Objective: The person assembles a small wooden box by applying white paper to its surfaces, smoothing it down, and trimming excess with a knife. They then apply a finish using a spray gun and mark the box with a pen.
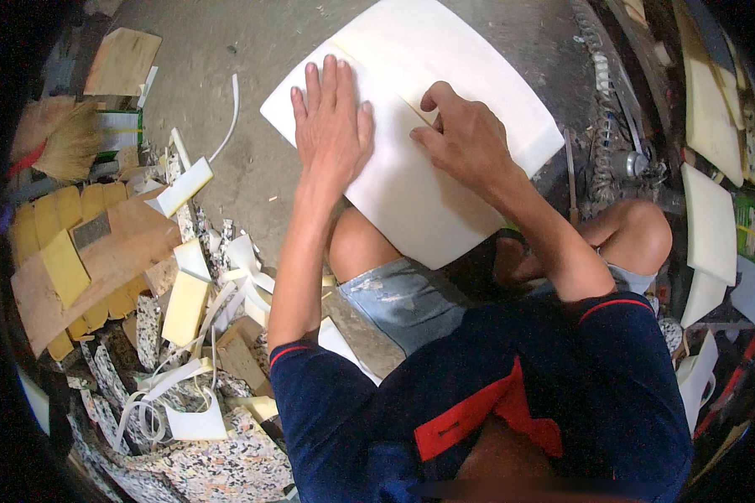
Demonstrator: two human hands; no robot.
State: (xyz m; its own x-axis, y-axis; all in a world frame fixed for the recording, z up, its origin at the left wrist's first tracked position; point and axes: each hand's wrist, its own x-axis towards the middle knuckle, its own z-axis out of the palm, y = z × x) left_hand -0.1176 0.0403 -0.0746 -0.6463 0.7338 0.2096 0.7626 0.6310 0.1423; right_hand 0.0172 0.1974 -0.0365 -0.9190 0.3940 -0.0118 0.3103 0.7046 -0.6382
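A large white foam sheet (445, 210) lies in front of me, one corner toward my lap. My left hand (331, 126) presses flat on its left part, fingers stretched out and holding nothing. Over the middle of the sheet, my right hand (466, 134) is curled, with thumb and index finger bent toward each other. A thin yellowish line (416, 110) on the sheet runs up to these two fingertips. Whether it is a cut edge or a slim tool, I cannot tell. The curled hand hides what it may hold.
Foam offcuts and strips (189, 306) are heaped at my left, beside a speckled foam block (218, 461) and a brown board (109, 251). A straw broom (67, 142) lies farther left. White foam pieces (709, 222) stand along the right. The concrete floor (218, 42) extends beyond.
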